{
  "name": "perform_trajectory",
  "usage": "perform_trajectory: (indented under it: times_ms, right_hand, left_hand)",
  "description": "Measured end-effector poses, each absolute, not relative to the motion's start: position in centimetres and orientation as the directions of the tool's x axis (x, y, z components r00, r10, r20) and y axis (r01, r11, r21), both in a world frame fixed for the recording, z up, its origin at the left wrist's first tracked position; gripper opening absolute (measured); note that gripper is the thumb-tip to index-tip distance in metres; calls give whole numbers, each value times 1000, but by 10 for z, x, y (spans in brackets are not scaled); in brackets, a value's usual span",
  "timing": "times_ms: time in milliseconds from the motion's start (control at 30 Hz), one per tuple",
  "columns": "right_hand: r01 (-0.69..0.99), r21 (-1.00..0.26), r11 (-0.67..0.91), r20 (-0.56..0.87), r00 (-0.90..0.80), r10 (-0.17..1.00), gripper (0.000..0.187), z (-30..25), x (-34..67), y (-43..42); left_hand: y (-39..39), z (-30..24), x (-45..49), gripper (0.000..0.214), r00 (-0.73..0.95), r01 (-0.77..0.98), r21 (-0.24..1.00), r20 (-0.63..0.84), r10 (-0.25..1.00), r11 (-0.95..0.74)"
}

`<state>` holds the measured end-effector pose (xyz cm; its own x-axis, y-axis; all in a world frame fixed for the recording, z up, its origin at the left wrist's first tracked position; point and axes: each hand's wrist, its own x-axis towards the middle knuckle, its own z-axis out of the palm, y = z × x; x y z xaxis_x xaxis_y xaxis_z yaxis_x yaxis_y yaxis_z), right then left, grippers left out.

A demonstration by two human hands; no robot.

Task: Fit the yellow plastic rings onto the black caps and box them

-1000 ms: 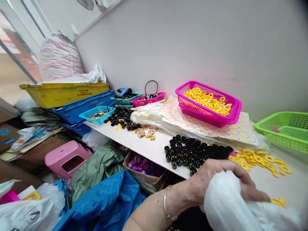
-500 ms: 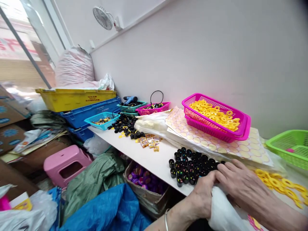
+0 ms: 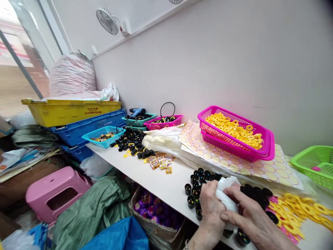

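Note:
A crumpled white cloth or tissue [image 3: 227,194] is bunched between my two hands. My left hand [image 3: 212,208] is closed against its left side, with the fingertips partly hidden. From the right, my right hand [image 3: 251,217] grips it between thumb and fingers. Small round black cups [image 3: 191,201] with coloured bits inside stand on the white table [image 3: 166,185] to the left of my hands. More black cups [image 3: 256,194] lie on the right, some partly under my right hand. Beyond them is a loose spread of yellow rings [image 3: 299,208] with some pink pieces among them.
Stacked magenta baskets [image 3: 267,149] hold yellow rings on printed sheets [image 3: 221,160]. A green basket [image 3: 312,156] stands far right. Small yellow packets [image 3: 162,161], black parts [image 3: 131,140] and a blue basket [image 3: 104,135] lie leftward. Below are a carton [image 3: 158,231] and a pink stool [image 3: 56,191].
My hands have lifted the white cloth from the table's front edge up over the black cups. Black cups and pink pieces now show right of my hands. The view has shifted slightly.

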<state>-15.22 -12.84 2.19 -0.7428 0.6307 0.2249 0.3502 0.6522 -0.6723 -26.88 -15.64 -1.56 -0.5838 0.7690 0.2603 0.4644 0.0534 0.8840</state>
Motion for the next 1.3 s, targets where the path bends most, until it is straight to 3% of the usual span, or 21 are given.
perform_trajectory:
  times_ms: [100,233,333,400,500,600,667,767,900,1000,1167,1300]
  right_hand:
    - [314,-637,704,221,-801,557,11,45,-165,-115]
    - [396,-267,879,528,-703,477,18,56,-198,-101]
    - [407,-45,912,682,-655,326,17,54,-226,-99]
    - [384,0,924,749,-612,254,18,51,-239,-101]
    - [380,-9,925,830,-513,218,17,43,-246,-103]
    - [398,20,917,829,-519,207,8,32,-247,-105]
    - [421,48,906,791,-570,223,15,23,-248,-109]
    - [466,-101,879,743,-553,379,19,15,-251,-113]
    - [384,-525,760,524,-558,644,9,23,-253,-113]
    - [274,-715,643,316,-694,647,13,32,-255,-112]
    - [256,-698,668,297,-747,595,23,32,-265,-111]
    - [333,-710,621,243,-711,660,20,29,-278,-104]
  left_hand:
    - [-155,-14,-287,14,-564,440,898,287,775,-12]
    - [-154,1,-304,23,-686,220,961,276,673,-170]
    - [-157,11,-310,20,-745,-112,928,159,648,-357]
    - [-163,14,-314,20,-712,-352,821,77,698,-450]
    - [-171,10,-323,31,-600,-607,648,5,800,-460]
    - [-175,0,-332,35,-510,-734,541,-39,859,-411]
    - [-174,-5,-334,35,-493,-751,529,-52,868,-395]
    - [-171,-9,-332,35,-473,-755,533,-41,880,-381]
    - [-170,-11,-330,37,-488,-752,497,21,872,-433]
    - [-170,-16,-338,42,-491,-708,555,57,870,-436]
    - [-173,-15,-359,46,-500,-530,755,90,861,-386]
    - [-183,1,-374,36,-507,-60,940,262,821,-337]
